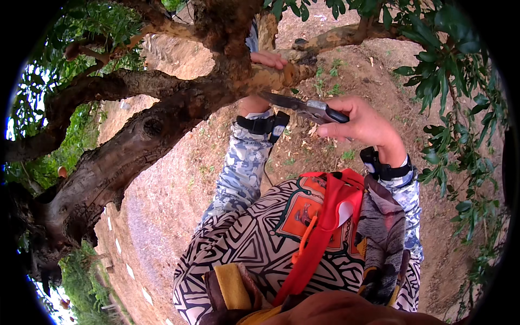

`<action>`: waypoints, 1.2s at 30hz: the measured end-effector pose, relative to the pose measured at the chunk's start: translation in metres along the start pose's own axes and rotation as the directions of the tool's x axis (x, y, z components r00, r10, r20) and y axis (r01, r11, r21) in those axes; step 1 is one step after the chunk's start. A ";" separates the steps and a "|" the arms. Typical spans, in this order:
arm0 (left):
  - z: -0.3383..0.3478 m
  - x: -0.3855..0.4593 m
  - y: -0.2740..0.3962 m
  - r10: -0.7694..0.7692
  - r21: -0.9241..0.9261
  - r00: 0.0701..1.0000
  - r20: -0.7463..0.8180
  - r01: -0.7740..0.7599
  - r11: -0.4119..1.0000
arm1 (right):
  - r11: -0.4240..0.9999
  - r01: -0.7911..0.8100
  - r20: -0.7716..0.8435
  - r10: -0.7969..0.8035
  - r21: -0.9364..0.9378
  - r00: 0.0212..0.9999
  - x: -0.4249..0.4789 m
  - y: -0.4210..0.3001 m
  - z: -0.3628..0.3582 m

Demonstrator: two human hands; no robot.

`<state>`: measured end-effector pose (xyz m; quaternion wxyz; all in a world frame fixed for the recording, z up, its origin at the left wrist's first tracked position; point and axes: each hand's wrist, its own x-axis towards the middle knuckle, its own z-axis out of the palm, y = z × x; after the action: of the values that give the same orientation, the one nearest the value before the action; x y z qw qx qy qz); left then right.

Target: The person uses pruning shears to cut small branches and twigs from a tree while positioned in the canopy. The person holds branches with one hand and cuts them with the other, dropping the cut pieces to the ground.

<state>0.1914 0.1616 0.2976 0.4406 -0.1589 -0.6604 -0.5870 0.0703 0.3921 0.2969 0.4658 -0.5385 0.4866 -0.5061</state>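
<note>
In my right hand [357,122] is a folding pruning saw or knife [300,106] with a grey metal body and dark handle parts; its dark blade points left, towards the underside of a thick tree branch [280,79]. Whether the blade touches the bark cannot be told. My left hand [268,59] reaches up behind this branch, its fingers resting over the upper side of the patchy, peeling bark. The branch hides the left palm. Both wrists wear black straps over camouflage sleeves.
A thick trunk limb [122,150] runs from lower left up to the branch. Another limb [345,35] stretches to the upper right. Leafy twigs [447,65] hang on the right. Dry soil [162,183] with small weeds lies below.
</note>
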 end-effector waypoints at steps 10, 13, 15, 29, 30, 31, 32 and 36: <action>0.002 0.000 0.001 0.007 -0.055 1.000 0.002 -0.007 0.998 | 0.990 -0.056 -0.125 0.040 -0.126 0.991 -0.012 0.004 0.018; 0.002 0.002 0.002 -0.005 -0.058 1.000 0.020 0.007 0.998 | 0.981 0.072 -0.118 -0.094 -0.181 0.989 -0.015 -0.001 0.023; 0.005 0.001 0.005 0.001 -0.041 0.999 0.032 0.000 0.999 | 0.989 0.083 -0.115 -0.097 -0.126 0.989 -0.015 -0.007 0.027; 0.027 0.003 0.008 0.135 0.058 0.991 -0.010 -0.134 0.989 | 0.996 0.081 0.074 -0.084 0.043 0.994 -0.005 0.001 0.005; 0.028 0.004 0.007 0.142 0.044 0.990 -0.015 -0.141 0.989 | 0.996 0.081 0.077 -0.085 0.045 0.993 -0.005 0.000 0.004; 0.027 0.005 0.007 0.148 0.047 0.989 -0.007 -0.148 0.988 | 0.996 0.081 0.079 -0.085 0.047 0.993 -0.004 -0.001 0.004; 0.026 0.006 0.007 0.156 0.051 0.988 0.000 -0.155 0.987 | 0.995 0.078 0.087 -0.084 0.066 0.993 -0.004 0.000 0.003; 0.024 0.004 0.007 0.078 0.008 0.997 0.006 -0.078 0.997 | 0.988 0.027 0.070 -0.038 0.152 0.997 -0.008 -0.004 0.003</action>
<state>0.1850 0.1843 0.3071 0.4618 -0.1844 -0.6574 -0.5662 0.0732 0.4005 0.3000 0.5145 -0.5276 0.4208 -0.5290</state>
